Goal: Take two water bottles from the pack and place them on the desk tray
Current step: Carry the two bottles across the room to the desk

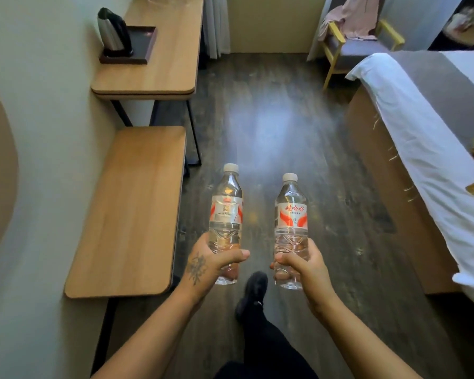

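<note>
Dark wood-plank floor [271, 127] runs between a light wooden desk [162, 58] at left and a white-sheeted bed [422, 127] at right. L hand [211, 262] grips one clear plastic water bottle [226, 212], R hand [301, 265] grips a 2nd clear bottle [291, 214], both upright over the floor. Dark rectangular tray [145, 47] on the desk carries a steel kettle [112, 32], well apart from the bottles; low wooden bench [132, 212] stands between.

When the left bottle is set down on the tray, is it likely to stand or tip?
The left bottle looks full and capped, so probably heavy and steady. It is tall and narrow, so a knock could tip it. The tray also holds a kettle.
</note>
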`<state>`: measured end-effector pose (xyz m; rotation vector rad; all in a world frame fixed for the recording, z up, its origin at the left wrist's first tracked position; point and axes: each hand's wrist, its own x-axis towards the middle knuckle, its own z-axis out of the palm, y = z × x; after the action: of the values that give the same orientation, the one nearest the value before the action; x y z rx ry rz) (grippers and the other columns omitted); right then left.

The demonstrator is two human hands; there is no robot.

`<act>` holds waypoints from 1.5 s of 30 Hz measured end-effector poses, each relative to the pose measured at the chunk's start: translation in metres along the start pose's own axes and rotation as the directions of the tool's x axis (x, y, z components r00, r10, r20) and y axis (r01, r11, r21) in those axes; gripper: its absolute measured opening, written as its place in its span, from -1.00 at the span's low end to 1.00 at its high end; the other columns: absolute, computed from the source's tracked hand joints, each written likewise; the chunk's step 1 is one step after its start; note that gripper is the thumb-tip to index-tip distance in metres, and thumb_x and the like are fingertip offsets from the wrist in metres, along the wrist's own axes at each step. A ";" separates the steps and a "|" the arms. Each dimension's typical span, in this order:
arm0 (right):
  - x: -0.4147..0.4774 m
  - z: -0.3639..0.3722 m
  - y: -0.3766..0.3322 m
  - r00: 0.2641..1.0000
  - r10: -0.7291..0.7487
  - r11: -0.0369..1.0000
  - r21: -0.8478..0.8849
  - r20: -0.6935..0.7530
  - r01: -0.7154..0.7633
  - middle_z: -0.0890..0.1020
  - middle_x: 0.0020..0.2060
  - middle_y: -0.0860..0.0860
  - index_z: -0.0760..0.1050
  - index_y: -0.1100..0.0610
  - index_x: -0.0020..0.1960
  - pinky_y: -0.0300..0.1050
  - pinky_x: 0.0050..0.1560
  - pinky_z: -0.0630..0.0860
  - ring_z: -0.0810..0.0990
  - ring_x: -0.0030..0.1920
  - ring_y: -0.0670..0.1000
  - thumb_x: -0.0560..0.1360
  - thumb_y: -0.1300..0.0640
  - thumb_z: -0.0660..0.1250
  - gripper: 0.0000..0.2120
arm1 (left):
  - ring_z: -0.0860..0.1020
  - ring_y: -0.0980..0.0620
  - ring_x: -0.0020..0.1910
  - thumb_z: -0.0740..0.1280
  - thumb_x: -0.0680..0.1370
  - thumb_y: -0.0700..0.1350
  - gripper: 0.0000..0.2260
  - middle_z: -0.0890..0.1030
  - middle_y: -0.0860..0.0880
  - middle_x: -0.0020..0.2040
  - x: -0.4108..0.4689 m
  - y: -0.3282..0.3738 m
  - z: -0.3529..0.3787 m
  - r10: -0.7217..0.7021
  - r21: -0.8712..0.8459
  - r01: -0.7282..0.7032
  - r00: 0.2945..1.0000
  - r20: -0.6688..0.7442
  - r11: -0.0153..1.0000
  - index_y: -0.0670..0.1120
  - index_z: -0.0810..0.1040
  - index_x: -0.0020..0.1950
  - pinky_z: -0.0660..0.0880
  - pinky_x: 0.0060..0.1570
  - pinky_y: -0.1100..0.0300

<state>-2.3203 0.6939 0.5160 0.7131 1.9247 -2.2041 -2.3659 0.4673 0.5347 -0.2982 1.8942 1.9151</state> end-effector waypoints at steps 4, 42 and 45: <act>0.107 0.007 -0.041 1.000 0.019 1.000 -0.010 0.016 -0.018 0.72 0.06 0.29 0.51 0.13 0.28 0.08 -0.09 0.62 0.74 -0.01 0.28 0.16 0.00 0.60 -0.28 | 0.61 -0.03 -0.28 0.68 0.33 -0.11 -0.63 0.66 -0.05 -0.21 0.105 0.040 0.008 -0.045 -0.061 0.044 0.999 -0.004 0.997 -0.06 0.63 0.04 0.54 -0.34 0.13; 0.775 0.194 -0.355 0.999 0.035 0.999 0.000 0.023 -0.035 0.74 -0.07 0.16 0.54 0.14 0.23 -0.05 -0.30 0.66 0.76 -0.13 0.24 0.19 0.07 0.59 -0.37 | 0.59 0.04 -0.35 0.70 0.30 -0.09 -0.69 0.63 0.01 -0.28 0.780 0.373 -0.094 -0.063 -0.164 0.070 0.997 0.044 0.984 -0.02 0.63 -0.10 0.52 -0.41 0.16; 0.836 0.194 -0.369 0.998 0.041 0.999 -0.005 0.051 -0.041 0.74 -0.01 0.23 0.53 0.14 0.25 0.07 -0.18 0.66 0.75 -0.06 0.30 0.28 0.18 0.55 -0.45 | 0.50 0.04 -0.42 0.68 0.33 -0.17 -0.71 0.56 0.00 -0.32 0.832 0.393 -0.089 -0.056 -0.197 0.066 0.997 0.053 0.978 -0.05 0.60 -0.14 0.46 -0.45 0.19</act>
<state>-3.2528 0.7460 0.5051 0.6828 1.8726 -2.1724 -3.2895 0.5123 0.5164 -0.3642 1.6464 2.0547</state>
